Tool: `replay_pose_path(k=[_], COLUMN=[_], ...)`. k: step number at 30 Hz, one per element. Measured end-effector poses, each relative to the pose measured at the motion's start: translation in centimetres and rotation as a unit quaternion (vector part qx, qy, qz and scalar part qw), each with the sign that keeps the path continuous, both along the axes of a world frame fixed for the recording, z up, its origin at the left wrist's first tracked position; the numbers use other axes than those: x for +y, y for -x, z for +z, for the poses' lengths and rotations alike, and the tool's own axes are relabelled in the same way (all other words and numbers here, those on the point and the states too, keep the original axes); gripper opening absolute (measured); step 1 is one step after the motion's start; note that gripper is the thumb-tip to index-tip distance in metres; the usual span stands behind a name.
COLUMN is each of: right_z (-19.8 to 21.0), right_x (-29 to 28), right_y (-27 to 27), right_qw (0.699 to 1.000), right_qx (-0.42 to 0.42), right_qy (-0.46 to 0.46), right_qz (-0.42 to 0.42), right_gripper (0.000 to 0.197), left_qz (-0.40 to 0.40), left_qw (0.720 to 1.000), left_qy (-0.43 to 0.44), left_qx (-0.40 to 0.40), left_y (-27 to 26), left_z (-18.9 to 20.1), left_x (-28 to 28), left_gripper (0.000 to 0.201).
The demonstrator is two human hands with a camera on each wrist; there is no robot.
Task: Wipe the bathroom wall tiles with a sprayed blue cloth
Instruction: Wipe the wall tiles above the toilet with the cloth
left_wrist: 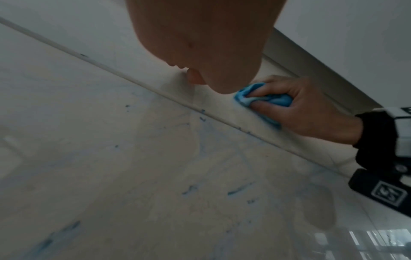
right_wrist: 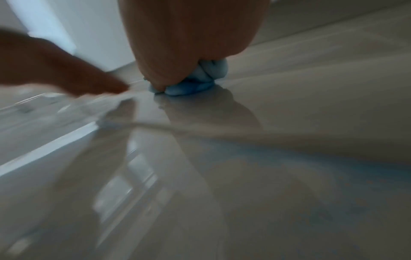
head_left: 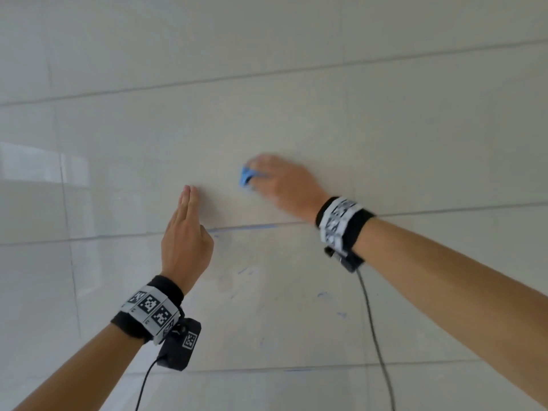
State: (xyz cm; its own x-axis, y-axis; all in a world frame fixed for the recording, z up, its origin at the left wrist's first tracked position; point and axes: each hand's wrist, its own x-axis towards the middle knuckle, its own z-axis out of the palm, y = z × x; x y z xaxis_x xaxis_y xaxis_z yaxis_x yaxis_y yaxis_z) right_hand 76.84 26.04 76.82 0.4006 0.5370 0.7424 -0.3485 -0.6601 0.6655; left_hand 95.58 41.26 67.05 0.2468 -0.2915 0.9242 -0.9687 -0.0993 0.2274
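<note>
A bunched blue cloth (head_left: 246, 175) is pressed on the pale glossy wall tiles (head_left: 296, 120) by my right hand (head_left: 284, 182), whose fingers curl round it. From the left wrist view the cloth (left_wrist: 275, 101) bulges between thumb and fingers of the right hand (left_wrist: 295, 109). The right wrist view shows the cloth (right_wrist: 195, 82) under my palm, touching the tile. My left hand (head_left: 186, 232) stands to the cloth's lower left, fingers straight and together, tips at the wall, holding nothing. Its fingertips (right_wrist: 111, 86) show blurred in the right wrist view.
Blue smears and flecks (head_left: 243, 226) lie along the grout line and on the tile below (left_wrist: 235, 190). Grout lines (head_left: 267, 74) run across the wall. A bright window reflection (head_left: 32, 161) sits at the left. A cable (head_left: 370, 321) hangs from my right wrist.
</note>
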Motion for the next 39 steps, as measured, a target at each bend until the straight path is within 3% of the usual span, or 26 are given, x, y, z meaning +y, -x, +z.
replay_pose_path(k=[2, 4, 6, 9, 11, 14, 17, 19, 22, 25, 27, 30, 34, 36, 39], right_z=[3.7, 6.3, 7.0, 4.9, 1.3, -3.8, -1.9, 2.2, 7.8, 7.6, 4.4, -0.7, -0.1, 2.2, 5.6], right_x=[-1.6, -2.6, -2.9, -2.3, -1.2, -0.1, -1.6, -2.7, -3.1, -2.4, -1.1, 0.6, 0.1, -0.3, 0.5], right_y=[4.0, 7.9, 9.6, 7.2, 5.0, 3.9, 5.9, 7.9, 10.0, 7.6, 4.3, 0.1, -0.2, 0.6, -0.2], right_qw=[0.993, 0.98, 0.966, 0.944, 0.957, 0.991, 0.999, 0.998, 0.961, 0.936, 0.95, 0.984, 0.997, 0.994, 0.959], right_qx=[-0.111, -0.161, -0.195, -0.255, -0.216, -0.069, 0.028, -0.051, -0.221, -0.282, -0.249, -0.128, -0.052, -0.087, -0.214], right_qy=[-0.047, -0.114, -0.167, -0.208, -0.187, -0.108, -0.032, -0.046, -0.166, -0.213, -0.182, -0.121, -0.054, -0.057, -0.183], right_qz=[-0.002, -0.01, -0.007, 0.023, 0.049, 0.028, -0.025, -0.016, -0.019, 0.005, 0.043, 0.036, -0.016, -0.019, 0.034], right_gripper=[0.016, 0.019, 0.022, 0.027, 0.027, 0.02, 0.016, 0.019, 0.023, 0.028, 0.026, 0.022, 0.015, 0.018, 0.027], left_qz=[0.005, 0.01, 0.016, 0.024, 0.026, 0.025, 0.029, 0.028, 0.018, 0.009, 0.004, 0.001, -0.03, -0.046, -0.062], left_qw=[1.0, 1.0, 1.0, 0.999, 0.999, 0.999, 0.999, 0.999, 0.999, 0.999, 0.999, 0.998, 0.997, 0.998, 0.997], left_qy=[-0.004, -0.009, -0.018, -0.026, -0.032, -0.037, -0.04, -0.04, -0.036, -0.031, -0.031, -0.045, -0.037, 0.002, 0.04], left_qx=[0.002, 0.004, 0.005, 0.006, 0.0, -0.002, -0.006, -0.008, -0.007, -0.012, -0.023, -0.038, -0.068, -0.048, 0.0], left_y=[-0.3, -0.7, -1.0, -1.4, -1.3, -1.2, -1.1, -1.2, -1.4, -1.8, -2.0, -1.9, -2.4, -3.0, -4.2], left_z=[-0.1, -0.2, -0.2, -0.2, -0.1, -0.2, -0.4, -0.3, -0.4, -0.3, -0.4, -1.1, -1.5, -1.3, -0.9], left_x=[0.0, 0.2, 0.4, 0.8, 1.0, 1.0, 0.8, 0.8, 0.9, 1.3, 1.7, 2.2, 3.6, 4.7, 6.2], left_gripper=[0.078, 0.077, 0.077, 0.075, 0.074, 0.073, 0.075, 0.076, 0.077, 0.077, 0.076, 0.073, 0.062, 0.054, 0.053])
